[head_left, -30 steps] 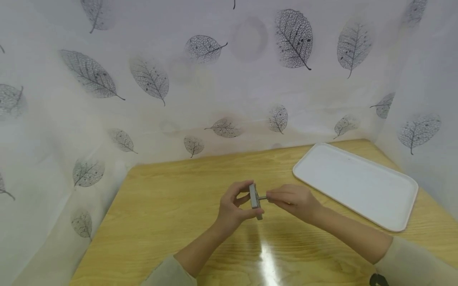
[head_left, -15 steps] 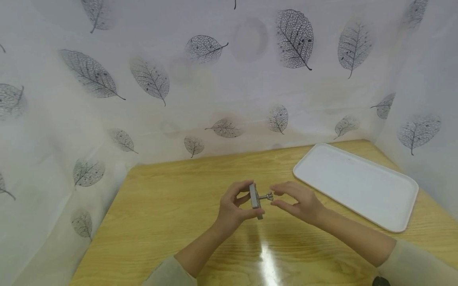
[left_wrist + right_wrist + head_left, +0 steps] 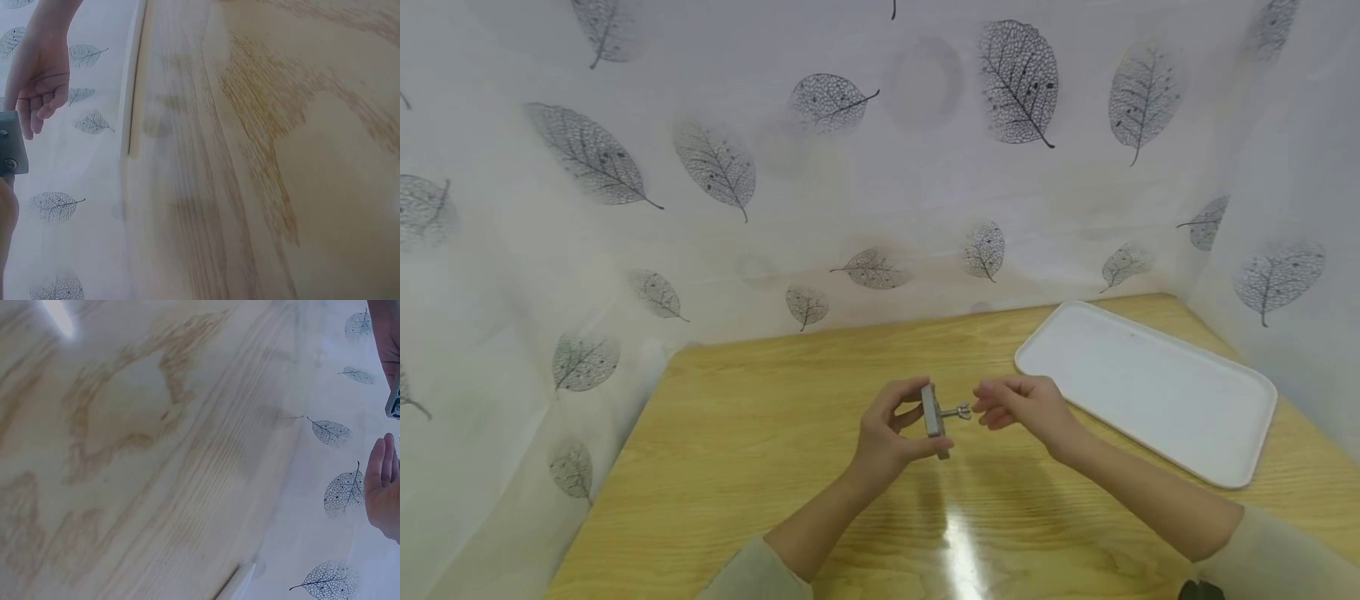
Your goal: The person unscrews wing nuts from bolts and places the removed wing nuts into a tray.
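My left hand (image 3: 883, 433) has the metal block (image 3: 931, 410) gripped, thumb at the lower edge, fingers at the upper; block held up above the table (image 3: 760, 417), roughly upright, narrow side toward the head camera; a screw (image 3: 953, 412) sticks out of its face toward my right hand (image 3: 1021, 408), flared end (image 3: 964, 411) outermost.

Change: a second ago my right hand was pinching that flared end; then thumb and fingers spread apart around it; now they've backed off and sit just beside it, loosely bent, released, nothing in them; left grip looks the same throughout, block in about the same spot.

Meaning for the work: contact with the screw is broken, so my left hand alone carries block and screw; I'd judge this a pause between twists rather than a finish, since a good length of shank shows outside the block; can't tell how far the screw has gone in or out.

Left wrist view catches only part of the block, at the frame edge, with a round hole in it; right wrist view shows little more; white tray (image 3: 1150, 396) lies off to the right, well apart from both hands.
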